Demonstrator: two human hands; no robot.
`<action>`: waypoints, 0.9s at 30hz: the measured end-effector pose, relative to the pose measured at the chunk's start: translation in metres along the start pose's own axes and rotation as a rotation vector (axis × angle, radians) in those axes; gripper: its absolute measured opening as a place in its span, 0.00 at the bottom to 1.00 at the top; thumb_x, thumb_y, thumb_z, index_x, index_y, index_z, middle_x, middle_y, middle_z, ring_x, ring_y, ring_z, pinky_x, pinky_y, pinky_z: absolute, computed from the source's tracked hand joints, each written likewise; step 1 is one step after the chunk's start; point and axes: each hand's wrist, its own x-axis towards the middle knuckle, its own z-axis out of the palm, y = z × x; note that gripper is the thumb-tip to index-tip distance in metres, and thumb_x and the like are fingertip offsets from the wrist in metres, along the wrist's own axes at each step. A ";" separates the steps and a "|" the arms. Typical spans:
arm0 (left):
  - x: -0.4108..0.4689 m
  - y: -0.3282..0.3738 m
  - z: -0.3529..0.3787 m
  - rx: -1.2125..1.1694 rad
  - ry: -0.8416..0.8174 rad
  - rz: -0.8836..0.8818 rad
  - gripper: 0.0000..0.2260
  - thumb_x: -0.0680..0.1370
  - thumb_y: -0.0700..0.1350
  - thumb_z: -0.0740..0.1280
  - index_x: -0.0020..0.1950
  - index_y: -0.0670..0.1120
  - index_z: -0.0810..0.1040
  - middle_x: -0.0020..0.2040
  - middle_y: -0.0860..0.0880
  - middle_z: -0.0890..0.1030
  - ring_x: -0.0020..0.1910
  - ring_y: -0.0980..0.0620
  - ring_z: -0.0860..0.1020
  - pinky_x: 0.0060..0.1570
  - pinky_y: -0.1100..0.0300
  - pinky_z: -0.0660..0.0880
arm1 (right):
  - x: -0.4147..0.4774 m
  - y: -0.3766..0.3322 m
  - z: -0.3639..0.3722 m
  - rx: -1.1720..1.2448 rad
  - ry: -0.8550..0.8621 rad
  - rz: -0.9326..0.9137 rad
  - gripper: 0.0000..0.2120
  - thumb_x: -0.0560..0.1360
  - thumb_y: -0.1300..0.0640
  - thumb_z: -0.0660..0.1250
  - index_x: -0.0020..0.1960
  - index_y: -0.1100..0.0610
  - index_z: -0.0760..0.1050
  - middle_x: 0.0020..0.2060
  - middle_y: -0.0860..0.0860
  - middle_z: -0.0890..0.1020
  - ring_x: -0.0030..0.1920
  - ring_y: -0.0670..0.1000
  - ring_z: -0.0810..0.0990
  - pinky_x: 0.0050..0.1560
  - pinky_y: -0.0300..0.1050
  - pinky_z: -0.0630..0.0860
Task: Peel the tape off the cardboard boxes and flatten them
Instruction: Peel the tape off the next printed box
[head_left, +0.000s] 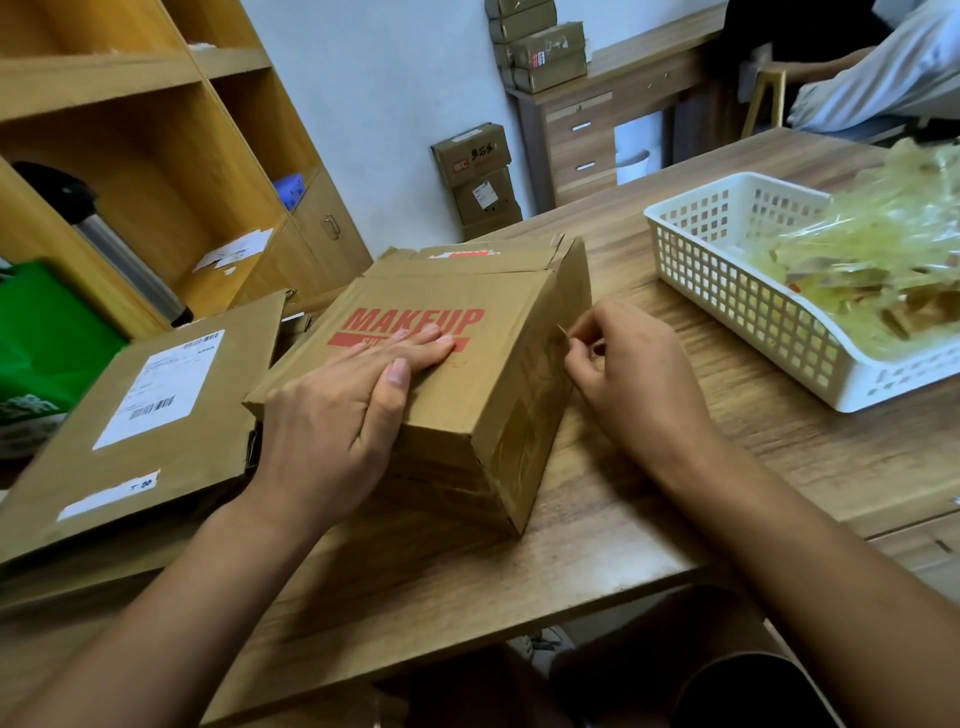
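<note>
The white plastic basket (727, 291) at the right of the desk (649, 519) holds a loose heap of peeled clear tape (883, 244), with scraps of brown paper stuck in it. Its far right end runs out of view.

The brown "MAKEUP" cardboard box (483, 384) stands closed in the middle of the desk, one corner towards the front edge, with bare desk between it and the basket. Just beside it on the left lies a flattened box (218, 415) with a shipping label.

The left hand (343, 410) lies flat on top of the box, fingers straight and together, pressing down. The right hand (634, 374) is at the box's right side, thumb and forefinger pinching a lifted strip of tape (562, 332) near the upper edge, other fingers curled.
</note>
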 end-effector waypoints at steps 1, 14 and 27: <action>-0.001 0.000 -0.001 -0.007 -0.005 0.004 0.19 0.86 0.55 0.48 0.67 0.59 0.77 0.63 0.63 0.77 0.68 0.74 0.67 0.61 0.77 0.65 | -0.001 0.000 -0.002 0.014 0.002 0.015 0.03 0.77 0.58 0.68 0.46 0.57 0.77 0.42 0.51 0.80 0.43 0.54 0.80 0.45 0.56 0.78; 0.000 -0.002 -0.004 0.002 0.012 -0.002 0.17 0.85 0.51 0.53 0.67 0.57 0.78 0.63 0.60 0.78 0.68 0.66 0.69 0.60 0.79 0.63 | 0.001 0.000 -0.018 0.096 -0.089 0.174 0.15 0.79 0.55 0.67 0.65 0.56 0.77 0.58 0.52 0.83 0.57 0.51 0.82 0.62 0.52 0.77; 0.002 -0.003 -0.005 0.033 -0.089 0.063 0.37 0.77 0.75 0.46 0.71 0.53 0.77 0.68 0.58 0.75 0.70 0.62 0.69 0.66 0.64 0.65 | 0.021 -0.012 0.002 -0.124 -0.126 0.014 0.07 0.80 0.54 0.65 0.51 0.57 0.79 0.44 0.56 0.84 0.48 0.61 0.81 0.47 0.53 0.76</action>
